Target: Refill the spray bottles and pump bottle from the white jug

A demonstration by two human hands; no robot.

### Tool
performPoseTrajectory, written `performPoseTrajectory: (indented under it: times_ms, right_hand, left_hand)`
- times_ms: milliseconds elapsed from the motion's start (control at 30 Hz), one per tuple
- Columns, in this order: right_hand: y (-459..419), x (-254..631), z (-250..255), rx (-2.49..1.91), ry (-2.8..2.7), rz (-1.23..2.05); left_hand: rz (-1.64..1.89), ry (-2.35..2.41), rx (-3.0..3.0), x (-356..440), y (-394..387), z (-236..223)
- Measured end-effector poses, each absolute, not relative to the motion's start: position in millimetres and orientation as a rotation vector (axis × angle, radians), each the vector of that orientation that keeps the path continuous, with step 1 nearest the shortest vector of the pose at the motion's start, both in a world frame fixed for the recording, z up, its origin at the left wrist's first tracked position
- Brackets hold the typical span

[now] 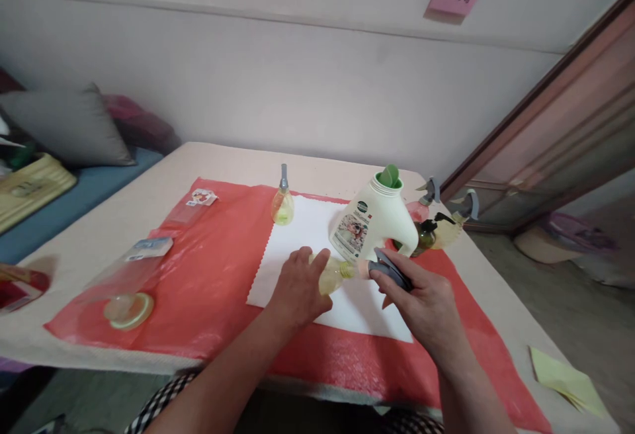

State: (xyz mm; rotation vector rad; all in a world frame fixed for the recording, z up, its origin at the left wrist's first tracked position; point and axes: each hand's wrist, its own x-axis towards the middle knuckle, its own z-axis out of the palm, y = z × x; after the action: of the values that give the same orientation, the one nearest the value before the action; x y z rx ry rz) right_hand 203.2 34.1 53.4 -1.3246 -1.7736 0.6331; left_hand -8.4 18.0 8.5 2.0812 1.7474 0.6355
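My left hand is wrapped around a small clear yellowish bottle, tilted on its side with its threaded neck pointing right. In my right hand is a grey trigger spray head, its pale collar close to the bottle's neck; whether the two touch I cannot tell. Both hands are above a white sheet with a scalloped edge, on red plastic. Just behind them stands a pale jug with a printed label and a green scoop in its open mouth.
A yellowish spray bottle stands at the sheet's back left. Right of the jug are a dark pump bottle and another spray bottle. Clear packets and a round lid-like piece lie left; yellow paper lies right.
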Motion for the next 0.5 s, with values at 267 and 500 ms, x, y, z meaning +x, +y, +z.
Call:
performPoseTrajectory:
  times_ms: [267, 500]
  right_hand:
    - [17, 196, 70, -1.203, -2.068, 0.262]
    - [17, 198, 71, -1.263, -1.902, 0.63]
  left_hand:
    - [0.616, 1.764, 2.256, -12, 12, 6]
    - [0.854, 1.58, 2.126, -7, 6, 2]
